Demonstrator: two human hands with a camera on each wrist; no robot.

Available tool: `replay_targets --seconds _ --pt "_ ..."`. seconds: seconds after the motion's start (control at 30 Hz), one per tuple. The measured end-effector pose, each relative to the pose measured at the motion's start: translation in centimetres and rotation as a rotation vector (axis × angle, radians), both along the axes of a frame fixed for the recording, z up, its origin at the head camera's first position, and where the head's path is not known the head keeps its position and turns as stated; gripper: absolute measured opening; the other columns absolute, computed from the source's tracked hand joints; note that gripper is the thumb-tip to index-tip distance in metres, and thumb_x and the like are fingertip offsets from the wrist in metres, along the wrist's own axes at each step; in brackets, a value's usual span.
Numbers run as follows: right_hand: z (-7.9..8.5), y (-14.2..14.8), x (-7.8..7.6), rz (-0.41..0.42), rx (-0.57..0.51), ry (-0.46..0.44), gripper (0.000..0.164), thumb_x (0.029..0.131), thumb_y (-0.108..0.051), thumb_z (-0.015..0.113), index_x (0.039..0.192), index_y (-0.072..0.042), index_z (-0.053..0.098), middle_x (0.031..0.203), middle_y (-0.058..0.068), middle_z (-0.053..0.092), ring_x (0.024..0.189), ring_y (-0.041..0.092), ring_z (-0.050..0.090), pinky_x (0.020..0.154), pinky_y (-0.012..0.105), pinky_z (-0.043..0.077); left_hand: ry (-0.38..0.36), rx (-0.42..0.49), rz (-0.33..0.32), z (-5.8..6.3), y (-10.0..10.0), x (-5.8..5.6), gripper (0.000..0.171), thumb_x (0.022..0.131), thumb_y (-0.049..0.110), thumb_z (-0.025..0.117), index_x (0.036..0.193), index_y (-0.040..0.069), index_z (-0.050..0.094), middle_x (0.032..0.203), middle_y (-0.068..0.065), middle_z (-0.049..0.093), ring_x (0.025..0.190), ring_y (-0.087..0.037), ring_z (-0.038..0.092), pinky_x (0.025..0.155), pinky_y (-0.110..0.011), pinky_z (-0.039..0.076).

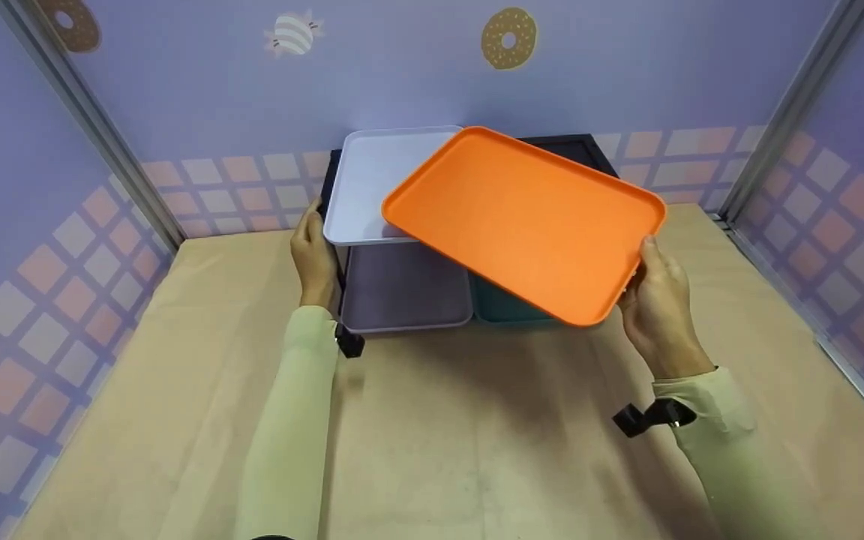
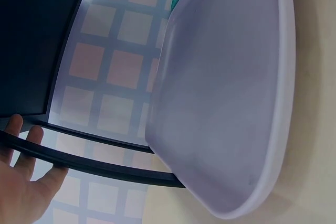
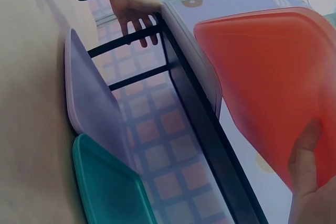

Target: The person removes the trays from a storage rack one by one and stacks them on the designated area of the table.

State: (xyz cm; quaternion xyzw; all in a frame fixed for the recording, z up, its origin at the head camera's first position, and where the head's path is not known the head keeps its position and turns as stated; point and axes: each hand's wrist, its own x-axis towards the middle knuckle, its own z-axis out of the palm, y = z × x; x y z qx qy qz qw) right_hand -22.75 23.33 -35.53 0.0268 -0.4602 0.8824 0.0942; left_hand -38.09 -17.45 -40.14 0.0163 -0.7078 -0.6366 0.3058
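An orange tray [image 1: 526, 225] is tilted over the right part of a black rack [image 1: 571, 150]. My right hand [image 1: 661, 307] holds it by its near right corner, thumb on the upper face and fingers underneath. My left hand [image 1: 316, 259] grips the rack's left side near the top, its fingers [image 3: 137, 23] reaching past the black upright. On the rack's upper level lies a white tray [image 1: 379, 184], partly overlapped by the orange one. Below are a greyish-purple tray [image 1: 406, 289] and, beside it, a teal tray [image 1: 503, 304] mostly hidden under the orange tray.
The rack stands on a beige tabletop [image 1: 432, 435], close to the purple back wall [image 1: 402, 67]. Patterned side walls [image 1: 844, 202] enclose the table left and right. Black cameras [image 1: 653, 416] are strapped to both wrists.
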Motion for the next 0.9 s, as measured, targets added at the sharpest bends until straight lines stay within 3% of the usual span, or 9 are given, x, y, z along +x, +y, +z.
replay_targets --seconds 0.23,0.47,0.7,0.9 --pt "-0.03 0.03 0.08 0.011 -0.030 -0.001 0.049 0.111 -0.031 0.039 0.147 0.002 0.034 0.122 0.009 0.058 0.106 0.015 0.066 0.090 0.027 0.056 0.002 0.017 -0.007 0.17 0.00 -0.01 0.042 0.109 0.019 0.042 0.142 0.001 0.060 0.148 -0.015 0.056 0.143 -0.025 0.046 0.116 -0.024 0.033" --pt "-0.17 0.28 0.11 0.005 -0.022 -0.028 0.053 0.110 -0.032 0.040 0.150 0.002 0.033 0.121 0.007 0.056 0.103 0.013 0.064 0.088 0.025 0.056 0.008 0.060 -0.041 0.20 0.16 0.02 0.042 0.109 0.019 0.044 0.143 0.001 0.059 0.150 -0.016 0.055 0.144 -0.025 0.046 0.116 -0.025 0.033" --pt "-0.28 0.48 0.05 0.009 0.000 -0.019 0.059 0.111 -0.031 0.037 0.157 0.003 0.022 0.135 0.007 0.047 0.118 0.013 0.057 0.097 0.025 0.051 0.009 0.065 -0.047 0.10 0.17 -0.16 0.042 0.109 0.019 0.044 0.144 0.001 0.058 0.150 -0.015 0.054 0.144 -0.025 0.045 0.117 -0.025 0.033" --pt "-0.40 0.57 0.13 0.011 0.015 -0.027 0.055 0.111 -0.032 0.037 0.153 0.001 0.026 0.132 0.007 0.048 0.115 0.015 0.057 0.096 0.026 0.051 0.009 0.065 -0.045 0.06 0.18 -0.18 0.041 0.110 0.020 0.044 0.144 0.002 0.059 0.149 -0.015 0.055 0.144 -0.024 0.046 0.117 -0.026 0.034"
